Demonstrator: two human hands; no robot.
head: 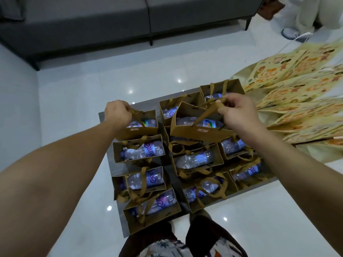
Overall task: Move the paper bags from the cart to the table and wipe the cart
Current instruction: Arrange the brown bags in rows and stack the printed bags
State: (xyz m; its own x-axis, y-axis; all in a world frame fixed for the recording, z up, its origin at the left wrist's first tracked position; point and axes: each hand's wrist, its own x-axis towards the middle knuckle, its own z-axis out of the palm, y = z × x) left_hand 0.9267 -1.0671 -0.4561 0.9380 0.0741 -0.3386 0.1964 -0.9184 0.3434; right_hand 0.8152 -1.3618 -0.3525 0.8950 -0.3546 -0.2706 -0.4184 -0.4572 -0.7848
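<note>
White floor (74,101) rings the crowded surface (104,117); both hands' fingers pinch bag handles, right bag (194,130) seemingly lifted.

Paper bags (141,151) are sitting in rows on the table (104,117), each holding a bottle (143,150), with a sofa (111,19) standing behind.

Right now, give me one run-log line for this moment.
left hand: grips bag handle | right hand: holds tilted bag by handles | other bags: on dark surface
</note>
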